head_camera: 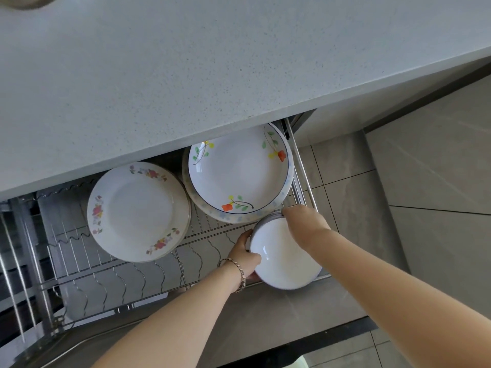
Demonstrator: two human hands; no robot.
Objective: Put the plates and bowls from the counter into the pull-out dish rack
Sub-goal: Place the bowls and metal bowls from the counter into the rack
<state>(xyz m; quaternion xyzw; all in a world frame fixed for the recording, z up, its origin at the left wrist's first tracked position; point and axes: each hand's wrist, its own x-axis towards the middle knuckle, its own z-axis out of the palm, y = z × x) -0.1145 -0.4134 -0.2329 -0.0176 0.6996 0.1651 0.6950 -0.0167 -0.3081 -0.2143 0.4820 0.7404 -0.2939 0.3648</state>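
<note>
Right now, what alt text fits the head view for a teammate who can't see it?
The left hand and right hand grip a stack of white dishes at the right front corner of the pull-out dish rack. Stacks of pink-flowered plates and orange-flowered plates lie in it, under a grey counter.
</note>
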